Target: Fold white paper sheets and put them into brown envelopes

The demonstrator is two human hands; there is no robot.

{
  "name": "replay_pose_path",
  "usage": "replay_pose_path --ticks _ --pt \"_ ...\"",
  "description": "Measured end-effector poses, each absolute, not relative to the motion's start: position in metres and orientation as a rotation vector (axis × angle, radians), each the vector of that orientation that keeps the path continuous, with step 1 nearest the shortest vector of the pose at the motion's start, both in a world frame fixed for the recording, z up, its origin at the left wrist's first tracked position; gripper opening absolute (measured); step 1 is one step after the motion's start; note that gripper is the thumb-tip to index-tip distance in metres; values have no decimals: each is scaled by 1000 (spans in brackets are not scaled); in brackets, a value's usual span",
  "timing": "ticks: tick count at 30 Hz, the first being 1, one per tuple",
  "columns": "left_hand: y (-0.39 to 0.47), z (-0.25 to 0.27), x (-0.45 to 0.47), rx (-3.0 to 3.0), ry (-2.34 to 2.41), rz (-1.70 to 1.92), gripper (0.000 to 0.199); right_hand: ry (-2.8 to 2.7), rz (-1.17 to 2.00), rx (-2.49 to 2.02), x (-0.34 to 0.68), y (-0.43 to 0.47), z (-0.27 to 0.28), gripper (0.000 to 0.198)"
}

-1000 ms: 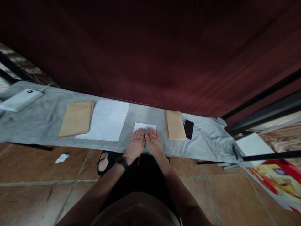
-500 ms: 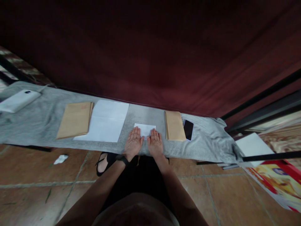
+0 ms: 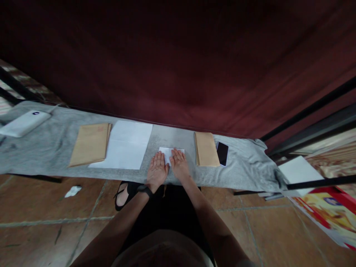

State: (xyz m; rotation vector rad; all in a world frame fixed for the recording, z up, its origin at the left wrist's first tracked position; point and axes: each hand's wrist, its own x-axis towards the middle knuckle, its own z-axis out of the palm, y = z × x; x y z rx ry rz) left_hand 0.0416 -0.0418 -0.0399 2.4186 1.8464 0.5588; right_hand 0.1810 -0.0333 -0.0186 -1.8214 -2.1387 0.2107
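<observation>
A small white piece of paper (image 3: 166, 151), possibly folded, lies on the grey cloth in front of me, its near part hidden under my hands. My left hand (image 3: 157, 171) rests flat over the paper's left side, fingers stretched forward, a dark band on the wrist. Flat on the paper's right half lies my right hand (image 3: 179, 165), its fingers out straight. To the left is a larger white sheet (image 3: 129, 144) with faint creases, partly under a stack of brown envelopes (image 3: 90, 144). Another brown envelope stack (image 3: 207, 149) lies to the right.
A dark phone (image 3: 222, 153) touches the right stack's edge. At the far left lies a white device (image 3: 25, 123) with a cable. The grey cloth (image 3: 247, 163) covers a narrow bench against a dark red curtain (image 3: 178, 74). Black metal bars (image 3: 319, 107) and a colourful box (image 3: 330, 213) stand right.
My right hand has slid left and slightly forward across the paper, closer to my left hand. My left hand stays about where it was.
</observation>
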Motion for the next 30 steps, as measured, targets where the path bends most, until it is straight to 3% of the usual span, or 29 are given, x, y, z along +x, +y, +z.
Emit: replay_pose_path --ticks 9,18,30 --pt "-40 -33 43 2440 1889 437 61 -2136 250 -1920 178 -32 -31 52" --pt "-10 -24 81 2447 1584 302 60 -2210 239 -1961 181 -36 -25 62" --pt "-6 -40 54 2444 1729 435 67 -2025 259 -2059 177 -30 -32 55"
